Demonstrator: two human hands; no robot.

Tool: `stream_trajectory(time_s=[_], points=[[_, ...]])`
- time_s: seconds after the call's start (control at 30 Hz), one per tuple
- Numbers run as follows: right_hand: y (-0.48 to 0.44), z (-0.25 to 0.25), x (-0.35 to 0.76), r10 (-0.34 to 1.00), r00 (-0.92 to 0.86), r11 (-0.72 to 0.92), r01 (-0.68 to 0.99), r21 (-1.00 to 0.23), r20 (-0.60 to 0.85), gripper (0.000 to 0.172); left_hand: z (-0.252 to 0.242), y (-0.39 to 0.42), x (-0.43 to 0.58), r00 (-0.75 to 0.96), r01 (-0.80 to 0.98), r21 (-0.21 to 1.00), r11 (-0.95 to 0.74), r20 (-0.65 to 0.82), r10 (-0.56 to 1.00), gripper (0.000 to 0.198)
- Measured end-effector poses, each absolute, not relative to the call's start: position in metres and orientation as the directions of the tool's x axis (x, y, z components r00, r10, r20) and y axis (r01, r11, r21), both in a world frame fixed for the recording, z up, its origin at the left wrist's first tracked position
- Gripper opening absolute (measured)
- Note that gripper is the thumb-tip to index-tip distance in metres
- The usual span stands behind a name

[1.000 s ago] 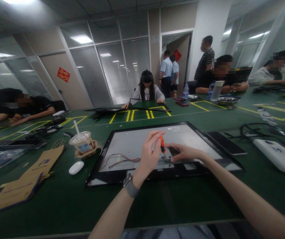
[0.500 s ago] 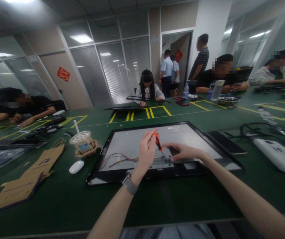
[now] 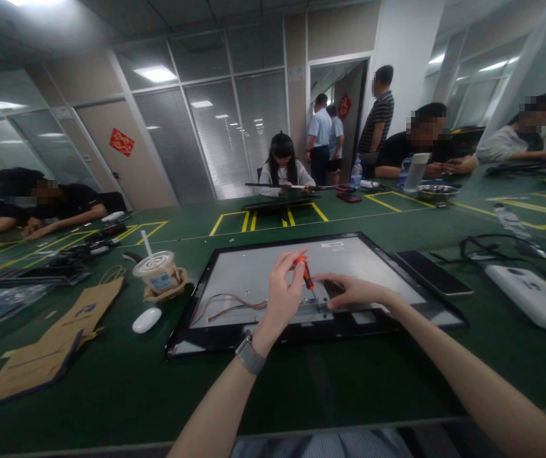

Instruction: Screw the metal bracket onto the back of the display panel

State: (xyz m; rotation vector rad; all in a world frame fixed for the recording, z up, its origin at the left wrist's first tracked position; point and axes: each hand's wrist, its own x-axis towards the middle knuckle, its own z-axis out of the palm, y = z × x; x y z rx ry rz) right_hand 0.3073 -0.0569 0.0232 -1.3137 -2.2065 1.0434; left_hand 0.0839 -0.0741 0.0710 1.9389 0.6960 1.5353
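My left hand point(image 3: 283, 287) is closed around the handle of an orange and black screwdriver point(image 3: 307, 278). The tool leans, its shaft pointing down at a small board with connectors point(image 3: 311, 301) near the front edge of a display panel point(image 3: 239, 267). This panel lies back side up, grey with a black frame. My right hand point(image 3: 356, 291) rests over the panel just right of the screwdriver tip, thumb and forefinger apart, with nothing visible between them. Several thin wires point(image 3: 227, 300) run from the board to the left. The exact contact point of the tip is too small to make out.
Left of the panel are a lidded drink cup point(image 3: 155, 270) with a straw, a white oval case point(image 3: 147, 320) and a brown paper bag point(image 3: 63, 331). A black phone point(image 3: 432, 272) and a white device point(image 3: 534, 299) lie on the right. Several people sit around the green table point(image 3: 124, 394).
My left hand and the screwdriver have shifted slightly right, and the handle has turned a little. My right hand is nearly still. Across the table, a person has lifted a frame and a dark panel has moved right.
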Motion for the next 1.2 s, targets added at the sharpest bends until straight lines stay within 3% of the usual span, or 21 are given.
stream_trajectory(time_s=[0.2, 0.4, 0.67, 0.77, 0.93, 1.1, 1.2], points=[[-0.0582, 0.0258, 0.3068, 0.851, -0.524, 0.324, 0.582, -0.746, -0.039, 0.080, 0.0708, -0.0752, 0.0853, 0.168, 0.108, 0.661, -0.743, 0.724, 0.669, 0.011], [-0.0612, 0.0294, 0.3056, 0.870, -0.487, 0.277, 0.610, -0.742, -0.076, 0.083, 0.0696, -0.0780, 0.0853, 0.213, 0.093, 0.682, -0.725, 0.698, 0.684, 0.023], [-0.0614, 0.0303, 0.3050, 0.863, -0.501, 0.286, 0.597, -0.749, -0.070, 0.082, 0.0688, -0.0751, 0.0871, 0.114, 0.081, 0.710, -0.699, 0.691, 0.714, 0.014], [-0.0612, 0.0299, 0.3050, 0.858, -0.511, 0.302, 0.590, -0.749, -0.057, 0.080, 0.0706, -0.0761, 0.0860, 0.158, 0.073, 0.715, -0.696, 0.681, 0.715, 0.012], [-0.0594, 0.0277, 0.3052, 0.862, -0.504, 0.301, 0.592, -0.747, -0.052, 0.080, 0.0691, -0.0738, 0.0844, 0.247, -0.039, 0.753, -0.657, 0.644, 0.724, 0.025], [-0.0590, 0.0276, 0.3049, 0.852, -0.522, 0.320, 0.581, -0.748, -0.041, 0.079, 0.0696, -0.0699, 0.0846, 0.188, -0.008, 0.753, -0.658, 0.648, 0.738, 0.014], [-0.0595, 0.0279, 0.3049, 0.859, -0.509, 0.307, 0.591, -0.747, -0.050, 0.080, 0.0730, -0.0703, 0.0836, 0.202, -0.032, 0.785, -0.618, 0.611, 0.765, 0.019]])
